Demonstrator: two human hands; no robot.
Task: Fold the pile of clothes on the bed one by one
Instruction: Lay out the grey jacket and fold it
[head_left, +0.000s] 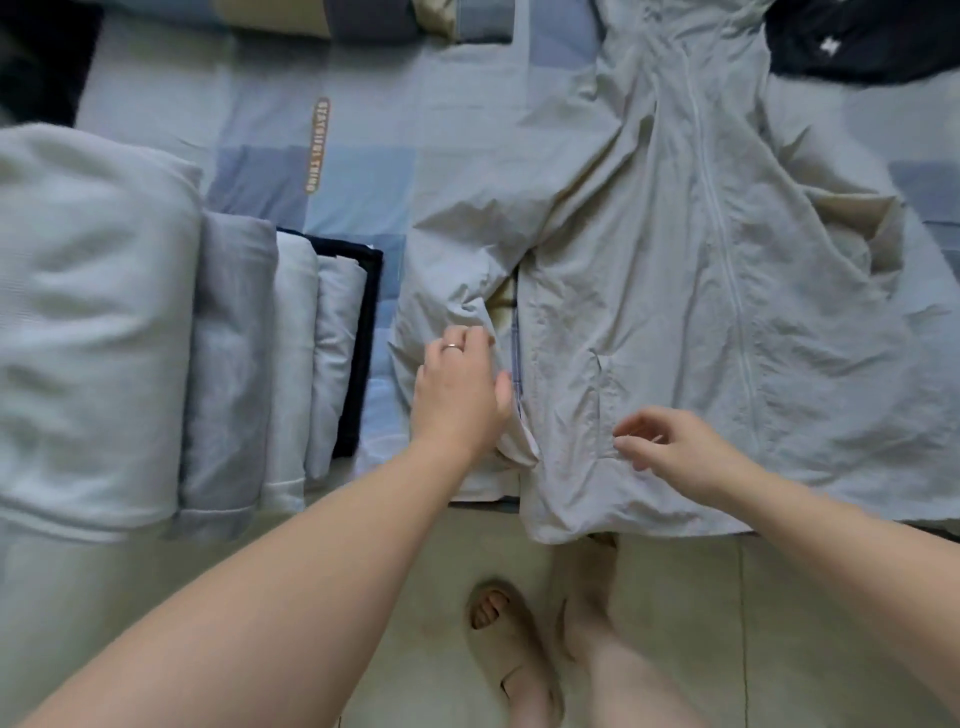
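I am looking down at the jacket (675, 291), which is lying zip-up at the near edge of the bed (363, 171), its hem hanging over. My left hand (460, 387) is holding the sleeve (467, 249), fingers curling into the cloth near the cuff. My right hand (672, 449) is touching the front panel by the pocket, fingers loosely bent; I cannot tell whether they are pinching cloth. I am judging the fabric thin, light, limp and a little slick, so taking it by cuff, seams and hem is looking safest. Folded clothes (234, 364) are sitting along the near left edge.
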